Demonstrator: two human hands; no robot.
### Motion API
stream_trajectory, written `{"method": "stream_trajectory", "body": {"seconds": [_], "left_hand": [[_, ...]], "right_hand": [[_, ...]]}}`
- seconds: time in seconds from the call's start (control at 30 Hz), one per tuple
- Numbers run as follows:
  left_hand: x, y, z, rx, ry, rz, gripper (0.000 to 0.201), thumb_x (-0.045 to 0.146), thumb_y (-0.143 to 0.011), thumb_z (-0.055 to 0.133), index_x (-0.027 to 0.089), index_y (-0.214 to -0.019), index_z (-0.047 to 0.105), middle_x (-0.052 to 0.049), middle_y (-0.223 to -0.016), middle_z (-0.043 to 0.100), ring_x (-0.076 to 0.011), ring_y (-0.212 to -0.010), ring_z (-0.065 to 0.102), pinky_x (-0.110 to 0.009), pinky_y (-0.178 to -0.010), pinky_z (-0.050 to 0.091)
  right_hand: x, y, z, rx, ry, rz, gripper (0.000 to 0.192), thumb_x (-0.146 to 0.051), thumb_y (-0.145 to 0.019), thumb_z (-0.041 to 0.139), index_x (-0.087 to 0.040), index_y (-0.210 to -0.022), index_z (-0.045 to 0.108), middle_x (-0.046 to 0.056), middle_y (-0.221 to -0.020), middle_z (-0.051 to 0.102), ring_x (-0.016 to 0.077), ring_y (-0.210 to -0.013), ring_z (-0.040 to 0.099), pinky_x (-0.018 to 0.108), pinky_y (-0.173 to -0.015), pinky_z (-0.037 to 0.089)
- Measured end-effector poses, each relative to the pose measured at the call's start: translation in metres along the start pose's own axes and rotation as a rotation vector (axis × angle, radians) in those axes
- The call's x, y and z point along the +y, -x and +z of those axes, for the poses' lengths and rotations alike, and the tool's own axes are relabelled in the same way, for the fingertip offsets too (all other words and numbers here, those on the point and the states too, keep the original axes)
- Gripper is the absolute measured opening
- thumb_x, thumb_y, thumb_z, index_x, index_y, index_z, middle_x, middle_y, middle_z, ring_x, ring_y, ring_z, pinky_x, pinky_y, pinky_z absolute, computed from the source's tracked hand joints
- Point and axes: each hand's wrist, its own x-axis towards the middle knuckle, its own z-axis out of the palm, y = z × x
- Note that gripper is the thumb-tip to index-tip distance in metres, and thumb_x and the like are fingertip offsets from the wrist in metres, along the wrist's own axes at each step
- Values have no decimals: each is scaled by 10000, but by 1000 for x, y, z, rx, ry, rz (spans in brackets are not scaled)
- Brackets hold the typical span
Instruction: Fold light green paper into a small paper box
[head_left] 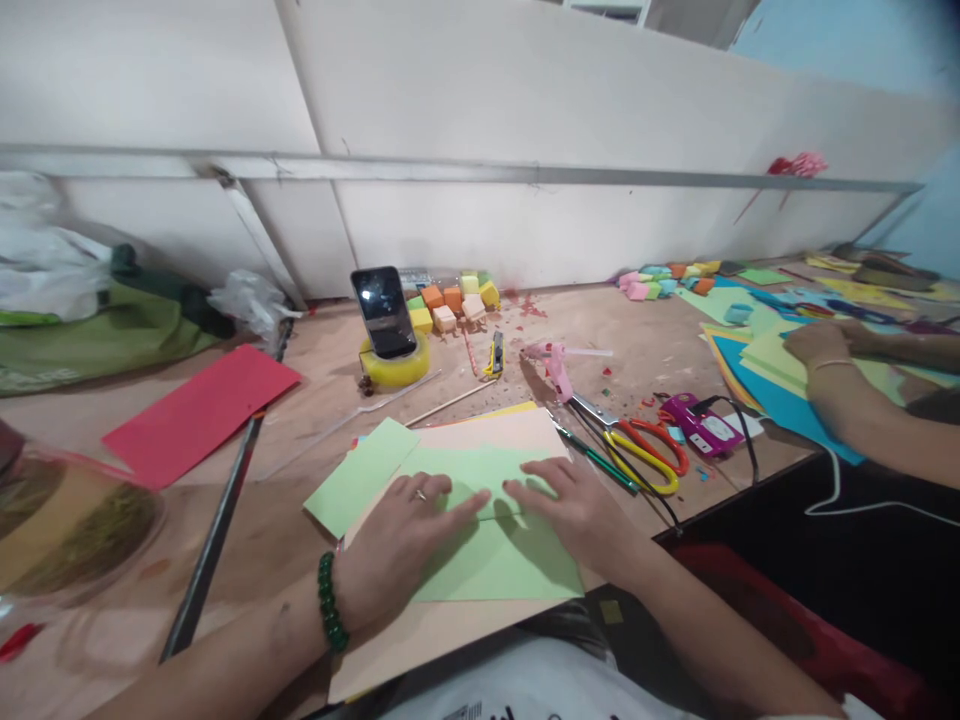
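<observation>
A light green sheet of paper [495, 565] lies on a stack of pale pink paper [405, 650], with a fold or edge line running across it. My left hand [401, 535], wearing a ring and a green bead bracelet, rests on the sheet's left side, thumb stretched toward the middle. On the right side, my right hand [574, 505] presses down with its fingers spread. Both hands are open, their fingertips touching the green paper. A smaller light green piece [360, 475] sits just left of the stack.
Scissors [645, 455], a green pen [600, 460], a pink glue gun [556, 370] and a purple power adapter [701, 425] lie to the right. A phone [384, 312] leans on yellow tape [394, 368]. Red paper [202, 410] lies left; another person's hand [817, 345] works far right.
</observation>
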Motion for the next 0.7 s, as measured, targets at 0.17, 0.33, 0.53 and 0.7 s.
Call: {"method": "stream_trajectory", "body": {"seconds": [0.17,0.33,0.53,0.7], "left_hand": [[11,-4,-12,-198,-36,107,436,128,-861,498,252,-1278,513,-108,-988,591,-259,-836,535,-385,-725,385],[12,0,-29,-299,-8,5,307,113,-862,486,207,-1129,604,-100,-942,612,-252,-836,544,-401,-762,403],[13,25,-34,-274,35,-65,320,28,-791,456,137,-1033,635,-138,-1049,643,-272,-914,575,-439,-863,423],[9,30,-30,-175,224,-204,276,19,-785,404,171,-769,633,-95,-945,650,-237,-868,584,-395,-846,442]], "right_hand": [[-4,-8,-6,-132,-30,-211,193,-189,-939,489,-167,-1077,623,113,-1073,634,209,-956,550,354,-792,513],[4,3,-13,-107,-28,-182,225,-183,-969,420,-146,-968,642,100,-989,664,197,-870,574,334,-726,519],[16,31,-20,-26,-137,-10,308,-128,-981,342,-172,-952,646,73,-934,695,157,-810,601,284,-692,536],[15,38,-25,15,-201,34,305,-94,-946,356,-178,-997,645,84,-984,709,168,-860,619,288,-730,560]]}}
